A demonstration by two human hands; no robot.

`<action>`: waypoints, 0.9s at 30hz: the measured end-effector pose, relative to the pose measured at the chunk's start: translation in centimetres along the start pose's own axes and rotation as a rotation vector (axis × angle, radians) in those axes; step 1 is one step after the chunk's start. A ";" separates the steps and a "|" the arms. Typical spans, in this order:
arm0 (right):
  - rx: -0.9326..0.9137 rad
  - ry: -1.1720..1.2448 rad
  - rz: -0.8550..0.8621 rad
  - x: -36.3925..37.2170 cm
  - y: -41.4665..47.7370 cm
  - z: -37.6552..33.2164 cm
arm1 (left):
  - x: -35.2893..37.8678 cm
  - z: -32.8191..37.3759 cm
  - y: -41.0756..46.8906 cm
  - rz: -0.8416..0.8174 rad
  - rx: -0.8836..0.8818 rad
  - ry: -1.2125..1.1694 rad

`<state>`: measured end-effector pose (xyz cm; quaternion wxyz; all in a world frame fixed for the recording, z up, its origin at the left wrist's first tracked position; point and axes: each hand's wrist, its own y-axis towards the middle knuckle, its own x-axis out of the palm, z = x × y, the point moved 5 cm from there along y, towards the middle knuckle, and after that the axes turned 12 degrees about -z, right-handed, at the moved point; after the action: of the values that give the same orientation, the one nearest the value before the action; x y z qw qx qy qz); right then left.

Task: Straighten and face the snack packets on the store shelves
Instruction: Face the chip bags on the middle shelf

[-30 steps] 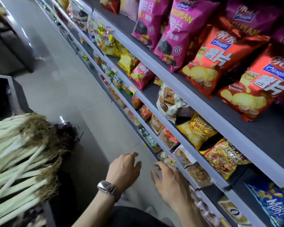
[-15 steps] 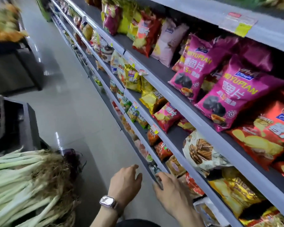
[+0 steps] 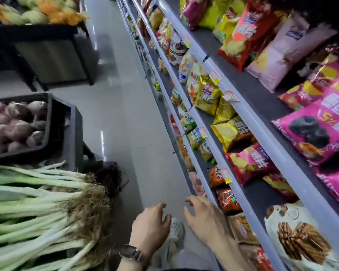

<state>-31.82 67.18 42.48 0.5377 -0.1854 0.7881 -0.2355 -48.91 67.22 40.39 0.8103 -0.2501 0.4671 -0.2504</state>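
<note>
Grey shelves [image 3: 249, 118] run along the right, stacked with snack packets. A magenta chip bag [image 3: 321, 130] lies on an upper shelf beside a pale pink bag [image 3: 282, 53]. Gold packets [image 3: 207, 96] and a red-pink packet [image 3: 249, 163] sit one shelf down. Small orange-red packets [image 3: 227, 200] lie lower, just right of my right hand [image 3: 205, 220], which hovers open at the shelf's front edge and holds nothing. My left hand [image 3: 151, 227], a watch on its wrist, hangs open over the aisle floor, apart from the shelves.
A pile of green onions [image 3: 37, 208] fills the lower left. Behind it a black crate of purple onions [image 3: 14, 126] and a dark bin of corn [image 3: 39, 14] stand. Grey tiled aisle floor [image 3: 121, 106] runs between them and the shelves. A white shoe [image 3: 176, 231] shows below my hands.
The view has swung up and along the aisle, bringing upper shelves and the produce bins into sight. Both hands stay low and open near the lower shelf edge, holding nothing.
</note>
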 end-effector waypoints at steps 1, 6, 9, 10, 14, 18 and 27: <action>-0.023 0.000 -0.008 -0.6 1.1 -0.3 | -0.8 0.2 0.8 0.012 -0.021 -0.006; -0.120 -0.023 -0.019 -5.3 6.4 0.0 | -5.5 2.9 5.8 0.058 -0.078 0.016; -0.157 -0.030 -0.015 -8.2 9.2 0.1 | -9.2 5.1 8.8 0.125 -0.088 -0.008; -0.162 -0.034 -0.016 -9.0 10.2 0.2 | -10.4 5.7 9.9 0.147 -0.090 -0.022; -0.167 -0.057 -0.025 -11.6 13.8 0.5 | -14.3 7.4 13.3 0.212 -0.106 -0.068; -0.174 -0.034 -0.018 -14.3 18.3 0.1 | -17.5 7.8 17.1 0.225 -0.112 -0.059; -0.143 -0.038 0.032 -20.2 30.6 -6.6 | -24.8 5.3 26.1 0.136 -0.070 0.012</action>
<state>-32.02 104.42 42.49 0.5417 -0.2151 0.7954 -0.1662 -50.62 103.55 41.66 0.8133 -0.2446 0.4963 -0.1797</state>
